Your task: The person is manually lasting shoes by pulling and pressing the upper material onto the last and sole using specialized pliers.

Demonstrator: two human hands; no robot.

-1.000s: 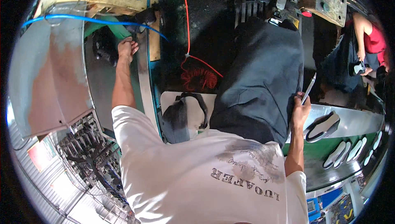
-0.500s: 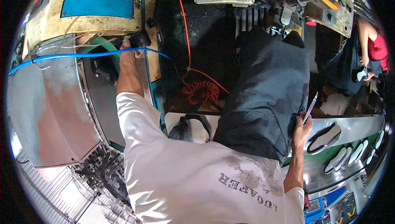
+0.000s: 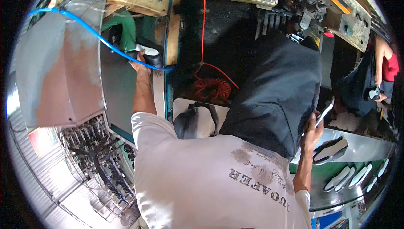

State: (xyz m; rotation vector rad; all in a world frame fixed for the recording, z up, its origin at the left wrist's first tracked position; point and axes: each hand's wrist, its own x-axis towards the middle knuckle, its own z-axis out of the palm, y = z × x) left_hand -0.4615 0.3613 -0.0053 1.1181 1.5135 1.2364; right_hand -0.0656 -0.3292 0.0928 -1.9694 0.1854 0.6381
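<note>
The left hand (image 3: 141,63) grips the near end of a dark shoe piece (image 3: 151,54), its white face turned up; some fingers are hidden beneath it. The piece sits by the mouth of a green duct (image 3: 128,31), with a blue hose (image 3: 94,35) running across close by. It looks light and fairly firm, the dark sides perhaps rubbery, so a hold around those sides would likely keep fingers off the pale face, which may mark easily.

The right hand (image 3: 312,133) is narrow, thumb and fingers pinching the lower end of a thin white sole (image 3: 325,111) beside the trouser leg. That one seems lighter, probably bendy but not fragile, best taken by its edges.

Just beyond it, a metal trough (image 3: 360,144) with a green bed carries several slim pale soles (image 3: 338,178), laid mostly side by side; a larger black-and-white shoe piece (image 3: 333,150) rests on its metal edge. Farther out, on the right, a co-worker in a red top (image 3: 391,67) holds a similar piece, too small to judge closely
</note>
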